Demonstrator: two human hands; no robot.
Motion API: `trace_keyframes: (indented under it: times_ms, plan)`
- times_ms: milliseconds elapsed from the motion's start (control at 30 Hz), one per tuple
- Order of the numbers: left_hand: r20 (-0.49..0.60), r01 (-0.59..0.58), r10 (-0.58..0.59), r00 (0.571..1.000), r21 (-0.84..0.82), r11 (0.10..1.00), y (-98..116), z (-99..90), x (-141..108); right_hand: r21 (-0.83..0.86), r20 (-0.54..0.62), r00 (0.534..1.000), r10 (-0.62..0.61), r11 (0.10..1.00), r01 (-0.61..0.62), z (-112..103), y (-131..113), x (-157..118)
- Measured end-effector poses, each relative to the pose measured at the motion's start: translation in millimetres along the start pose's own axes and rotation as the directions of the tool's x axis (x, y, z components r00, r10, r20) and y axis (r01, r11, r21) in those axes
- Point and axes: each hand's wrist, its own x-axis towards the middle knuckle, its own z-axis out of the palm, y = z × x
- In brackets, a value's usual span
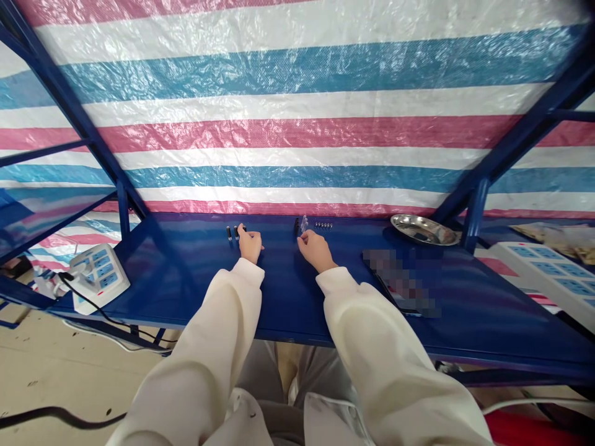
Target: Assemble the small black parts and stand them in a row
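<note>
My left hand (251,246) is over the back of the blue table, its fingers closed around a small black cylinder that they partly hide. Just left of it stand two similar black cylinders (229,233) with pale lower ends. Fingers pinched together, my right hand (317,250) is low over the tabletop; whatever is between the fingertips is too small to make out. Right behind those fingertips are small clear-purplish pieces (304,222), with narrow black pieces (296,225) beside them. A row of several small dark, shiny parts (323,226) lies just beyond my right hand.
The blue table (288,303) runs along a striped plastic sheet (297,133). A round metal tray (421,229) sits at the back right, near a blue frame post. A phone-like slab (400,282), partly blurred, lies to the right. White power strips (105,279) flank both ends.
</note>
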Motion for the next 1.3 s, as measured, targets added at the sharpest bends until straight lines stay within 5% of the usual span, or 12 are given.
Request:
trace_keyframes:
  times_ms: [233, 467, 667, 967, 1300]
  plan:
    - [0.012, 0.051, -0.051, 0.999, -0.086, 0.995, -0.6, 1.5, 1.3, 0.028, -0.018, 1.000, -0.012, 1.000, 0.012, 2.5, 2.0, 0.9]
    - [0.226, 0.217, -0.134, 0.965, -0.399, 0.891, 14.4, 1.8, -10.0, 0.148, -0.102, 0.986, -0.133, 0.978, 0.147, 4.1, 1.3, 1.2]
    - [0.521, 0.279, 0.108, 0.847, -0.608, 0.743, 23.8, 1.4, -20.3, 0.406, -0.131, 0.953, -0.272, 0.863, 0.301, 3.8, -10.3, -7.5]
    - [0.646, 0.251, 0.214, 0.733, -0.549, 0.797, 21.3, 3.7, -25.6, 0.535, -0.198, 0.932, -0.305, 0.762, 0.363, 0.0, -16.7, -12.7]
    - [0.581, 0.070, 0.186, 0.792, -0.390, 0.918, 19.5, 5.9, -24.5, 0.367, -0.171, 0.944, -0.282, 0.871, 0.327, -1.5, -16.8, -11.0]
